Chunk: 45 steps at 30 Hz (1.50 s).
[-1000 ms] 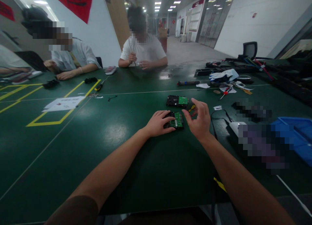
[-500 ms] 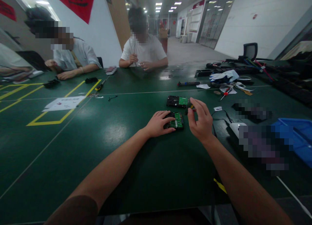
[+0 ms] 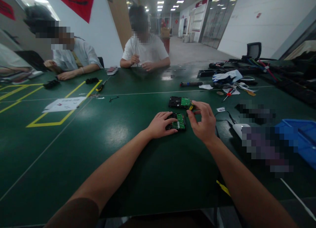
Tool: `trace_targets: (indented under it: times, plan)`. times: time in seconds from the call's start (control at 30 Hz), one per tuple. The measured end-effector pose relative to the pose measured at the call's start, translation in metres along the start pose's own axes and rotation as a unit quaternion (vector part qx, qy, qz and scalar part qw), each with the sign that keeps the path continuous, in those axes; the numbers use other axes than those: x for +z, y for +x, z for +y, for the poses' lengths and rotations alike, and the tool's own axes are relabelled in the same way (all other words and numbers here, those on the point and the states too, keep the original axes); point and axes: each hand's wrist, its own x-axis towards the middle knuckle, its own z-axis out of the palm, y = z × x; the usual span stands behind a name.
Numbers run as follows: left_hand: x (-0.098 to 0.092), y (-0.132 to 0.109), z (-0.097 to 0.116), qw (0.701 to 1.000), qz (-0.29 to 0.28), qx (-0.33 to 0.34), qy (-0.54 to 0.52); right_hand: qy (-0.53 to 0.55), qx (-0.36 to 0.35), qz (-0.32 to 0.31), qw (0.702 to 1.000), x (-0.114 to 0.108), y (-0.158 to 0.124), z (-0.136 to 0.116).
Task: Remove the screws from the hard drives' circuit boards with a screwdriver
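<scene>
A black hard drive (image 3: 179,122) with a green circuit board facing up lies on the green table (image 3: 111,149). My left hand (image 3: 160,124) rests on its left side, fingers curled over the edge, holding it down. My right hand (image 3: 203,121) hovers just right of the drive, fingers pinched on a small yellow-and-black screwdriver (image 3: 191,108), whose tip I cannot make out. A second hard drive (image 3: 179,102), also board up, lies just behind.
Two people sit at the far side of the table, working with their own hands. Paper sheets (image 3: 64,104) lie in a yellow-taped box at left. Tools and cloths (image 3: 228,77) clutter the back right. A blue bin (image 3: 300,136) stands at right.
My right hand closed on the small screwdriver beside the drive, lifted it and shifted slightly toward the near drive. My left hand stayed on the drive.
</scene>
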Motion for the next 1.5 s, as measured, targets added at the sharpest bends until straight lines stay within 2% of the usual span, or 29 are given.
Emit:
trace_targets:
  times: [0.27,0.57,0.8,0.97,1.13,1.5]
  plan:
    - [-0.0009,-0.0005,0.0007,1.0,0.004,0.004,-0.004,0.057,0.028,-0.031,0.998,0.0049,-0.0032,0.0006]
    - [-0.0012,0.0,0.0012,1.0,0.0,0.0,-0.007,0.006,0.016,-0.03,0.999,0.0041,-0.0039,0.0053]
    - [-0.0014,0.0007,0.0018,1.0,-0.004,-0.002,-0.003,0.009,0.006,-0.013,1.0,0.0033,-0.0022,-0.0002]
    - [-0.0016,0.0008,0.0015,1.0,-0.003,0.001,0.003,0.033,0.026,-0.016,0.999,0.0071,-0.0057,0.0055]
    - [-0.002,0.0005,0.0014,1.0,-0.001,0.004,0.002,0.009,0.021,-0.004,1.0,0.0075,-0.0058,0.0084]
    - [-0.0015,0.0,0.0015,1.0,0.0,0.004,0.007,0.029,0.015,-0.022,0.999,0.0063,-0.0055,0.0045]
